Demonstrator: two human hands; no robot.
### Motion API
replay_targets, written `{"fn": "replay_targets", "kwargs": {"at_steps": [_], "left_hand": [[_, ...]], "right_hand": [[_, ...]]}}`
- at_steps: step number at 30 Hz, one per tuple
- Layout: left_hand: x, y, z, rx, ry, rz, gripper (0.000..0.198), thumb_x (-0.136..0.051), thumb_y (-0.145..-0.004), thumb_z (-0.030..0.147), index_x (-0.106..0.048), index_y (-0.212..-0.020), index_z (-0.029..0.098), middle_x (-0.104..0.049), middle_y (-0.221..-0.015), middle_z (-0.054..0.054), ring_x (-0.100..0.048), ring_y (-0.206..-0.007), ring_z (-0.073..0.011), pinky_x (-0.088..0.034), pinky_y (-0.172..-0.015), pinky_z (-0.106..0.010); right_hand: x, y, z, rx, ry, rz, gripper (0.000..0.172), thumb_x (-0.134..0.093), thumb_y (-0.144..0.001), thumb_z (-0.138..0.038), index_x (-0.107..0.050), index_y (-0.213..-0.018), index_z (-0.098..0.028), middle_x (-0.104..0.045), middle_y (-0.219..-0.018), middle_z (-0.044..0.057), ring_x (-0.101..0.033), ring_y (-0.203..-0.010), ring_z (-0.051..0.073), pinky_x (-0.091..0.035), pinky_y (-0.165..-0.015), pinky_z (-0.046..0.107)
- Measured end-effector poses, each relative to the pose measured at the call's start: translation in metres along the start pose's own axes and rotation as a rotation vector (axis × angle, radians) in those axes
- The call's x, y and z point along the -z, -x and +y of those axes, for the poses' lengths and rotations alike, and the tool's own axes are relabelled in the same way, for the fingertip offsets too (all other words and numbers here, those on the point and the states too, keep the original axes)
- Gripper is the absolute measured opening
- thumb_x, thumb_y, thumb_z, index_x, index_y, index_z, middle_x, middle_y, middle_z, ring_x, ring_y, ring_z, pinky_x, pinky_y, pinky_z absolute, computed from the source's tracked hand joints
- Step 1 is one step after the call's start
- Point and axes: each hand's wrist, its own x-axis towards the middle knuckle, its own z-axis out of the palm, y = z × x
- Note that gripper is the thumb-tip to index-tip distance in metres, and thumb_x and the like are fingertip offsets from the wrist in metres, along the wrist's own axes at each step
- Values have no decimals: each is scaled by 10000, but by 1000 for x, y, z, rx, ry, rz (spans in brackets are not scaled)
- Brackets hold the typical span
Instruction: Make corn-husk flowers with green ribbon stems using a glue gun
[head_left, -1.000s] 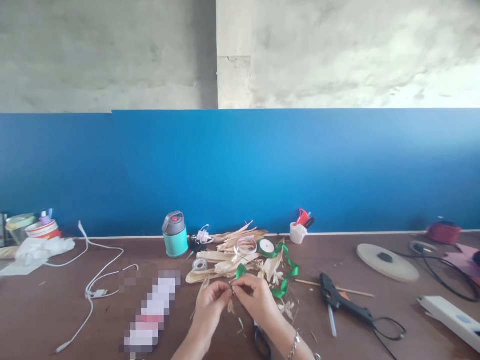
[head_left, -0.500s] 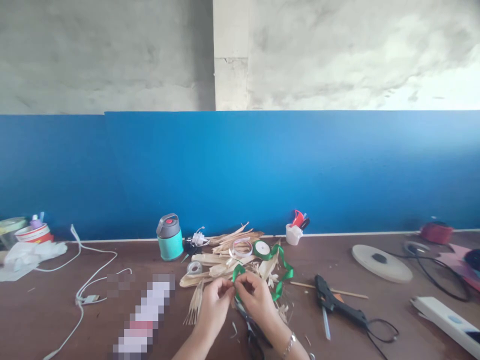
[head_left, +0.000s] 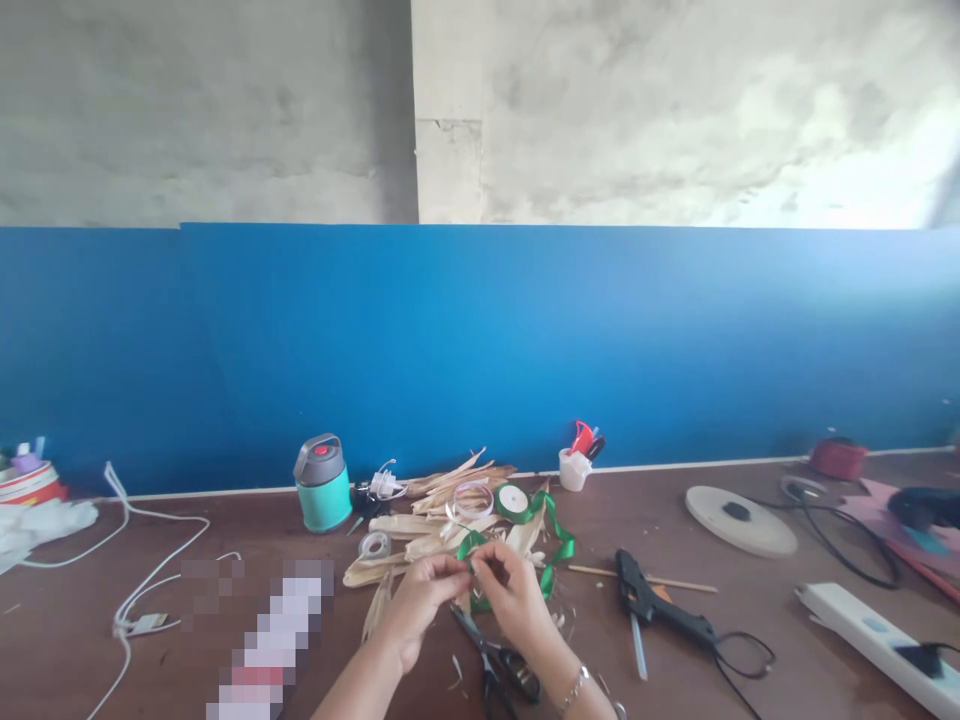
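My left hand (head_left: 429, 605) and my right hand (head_left: 511, 598) meet at the fingertips, both pinching at a green ribbon (head_left: 471, 543). A loop of it rises just above the fingers; the exact grip is hidden. The ribbon trails to the right and back toward its spool (head_left: 513, 502). Below and between my wrists lie black-handled scissors (head_left: 489, 655) on the table. Dried corn husks (head_left: 435, 527) spread out behind my hands, with a roll of clear tape (head_left: 374, 545) and a pale ribbon roll (head_left: 471, 500) among them.
A black glue gun (head_left: 664, 605) lies to the right, with a wooden stick (head_left: 682, 585) by it. Farther right are a round white lid (head_left: 739, 522) and a power strip (head_left: 877, 645). A teal flask (head_left: 324, 490) and white cables (head_left: 161, 560) are to the left.
The view has shifted slightly to the right. My hands stay together at the ribbon, with the wrists slightly farther apart, and more of the scissors shows between them.
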Motion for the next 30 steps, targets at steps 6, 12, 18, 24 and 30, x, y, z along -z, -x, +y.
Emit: {"fn": "replay_targets", "kwargs": {"at_steps": [6, 12, 18, 24, 30], "left_hand": [[2, -2, -4, -58, -93, 34, 64, -709, -627, 238, -682, -596, 188, -610, -557, 12, -520, -576, -166, -358, -594, -257], [-2, -6, -13, -169, -175, 78, 52, -641, -651, 208, -664, -610, 187, -601, -577, 5, -525, -598, -179, -360, -576, -258], [-3, -8, -15, -173, -196, 90, 83, -599, -660, 237, -642, -614, 183, -577, -566, 19, -525, -587, -167, -371, -581, -257], [-2, -5, -9, -84, -192, 114, 120, -622, -633, 295, -637, -617, 177, -566, -539, 30, -515, -560, -160, -350, -571, -257], [0, -1, -1, -19, -165, 77, 158, -637, -623, 325, -648, -649, 169, -604, -547, 25, -526, -574, -158, -354, -608, -264]], "right_hand": [[-1, 1, -3, -27, 7, -26, 169, -494, -796, -285, -557, -685, -174, -579, -617, 19, -534, -596, 162, -403, -547, 247], [-1, 2, -4, -44, 57, -6, 175, -492, -791, -281, -573, -687, -168, -604, -635, 39, -547, -612, 177, -405, -563, 258], [-1, 0, 2, -66, 104, -18, 226, -479, -807, -299, -600, -681, -156, -629, -614, 38, -565, -579, 170, -413, -534, 241], [17, -4, 1, -119, 315, -41, 191, -490, -799, -226, -659, -733, -166, -689, -678, 39, -621, -624, 181, -454, -578, 239], [109, 5, 4, -296, 798, 36, 376, -477, -648, 18, -660, -922, -165, -672, -1007, 128, -576, -1039, 276, -399, -886, 361]]}}
